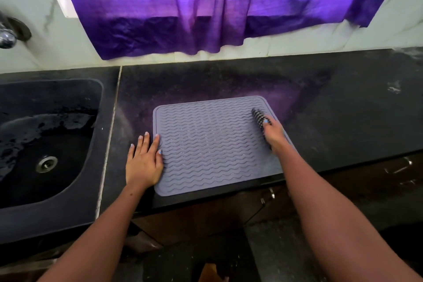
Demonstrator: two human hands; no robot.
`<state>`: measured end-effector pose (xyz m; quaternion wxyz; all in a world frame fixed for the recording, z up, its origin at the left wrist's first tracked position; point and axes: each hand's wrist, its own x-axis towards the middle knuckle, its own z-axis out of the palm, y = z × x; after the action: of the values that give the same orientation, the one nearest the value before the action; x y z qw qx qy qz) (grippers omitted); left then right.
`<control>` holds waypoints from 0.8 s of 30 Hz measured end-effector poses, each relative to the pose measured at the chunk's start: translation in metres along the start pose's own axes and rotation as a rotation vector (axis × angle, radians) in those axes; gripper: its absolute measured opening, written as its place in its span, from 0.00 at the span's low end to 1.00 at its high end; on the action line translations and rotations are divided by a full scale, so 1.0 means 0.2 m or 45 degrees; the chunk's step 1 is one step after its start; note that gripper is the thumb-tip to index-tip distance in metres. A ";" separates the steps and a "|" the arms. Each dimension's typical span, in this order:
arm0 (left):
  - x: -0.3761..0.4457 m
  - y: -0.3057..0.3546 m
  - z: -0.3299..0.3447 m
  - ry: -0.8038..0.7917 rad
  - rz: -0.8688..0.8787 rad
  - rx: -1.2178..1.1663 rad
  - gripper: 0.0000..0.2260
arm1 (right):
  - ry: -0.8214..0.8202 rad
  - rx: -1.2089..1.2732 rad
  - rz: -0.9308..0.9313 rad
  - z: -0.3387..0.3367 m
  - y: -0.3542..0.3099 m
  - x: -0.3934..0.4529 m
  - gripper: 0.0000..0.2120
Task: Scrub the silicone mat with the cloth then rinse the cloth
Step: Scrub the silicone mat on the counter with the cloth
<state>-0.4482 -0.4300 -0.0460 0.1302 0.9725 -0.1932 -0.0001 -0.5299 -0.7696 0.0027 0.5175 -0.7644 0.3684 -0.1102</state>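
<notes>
Lying flat on the black counter, near its front edge and to the right of the sink, the mat is a grey-lilac rectangle with rounded corners, a raised border and rows of wavy ridges across its face. No writing or brand mark can be read on it.

At the far left a shiny metal tap juts from the pale marble-look wall tiles. Below it the sink is a dark, matte, rounded basin with water pooled at the back and a round steel drain. A pale seam runs between sink and counter.

The left hand lies flat with fingers straight, palm on the counter and thumb side pressing the mat's left edge. Above, a purple curtain hangs in soft folds, casting a violet glow on the speckled stone.

The right hand grips a dark, ribbed-looking cloth against the mat's far right part; blur hides its weave.
</notes>
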 end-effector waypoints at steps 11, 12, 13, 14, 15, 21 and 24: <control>0.01 -0.01 0.00 0.018 -0.005 -0.031 0.30 | 0.214 -1.045 -0.328 0.02 0.23 -0.27 0.28; 0.01 -0.01 0.00 0.020 -0.003 -0.033 0.31 | 0.177 -1.049 -0.321 0.01 0.23 -0.25 0.28; 0.00 -0.01 0.01 0.023 -0.002 -0.032 0.31 | 0.142 -1.005 -0.314 -0.01 0.22 -0.24 0.28; 0.00 -0.01 0.01 0.029 0.001 -0.028 0.32 | 0.103 -0.929 -0.314 -0.02 0.21 -0.23 0.27; 0.00 -0.01 0.01 0.039 0.005 -0.025 0.32 | 0.067 -0.819 -0.302 -0.04 0.21 -0.21 0.26; 0.00 0.00 0.00 0.051 0.006 -0.029 0.33 | 0.157 0.070 0.004 -0.17 0.15 -0.12 0.19; 0.01 0.00 -0.01 0.015 -0.006 -0.050 0.31 | 0.239 0.608 0.199 -0.20 0.05 -0.10 0.18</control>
<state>-0.4453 -0.4303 -0.0435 0.1503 0.9702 -0.1903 0.0015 -0.5698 -0.7864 0.0149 0.6537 -0.5764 0.4362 -0.2240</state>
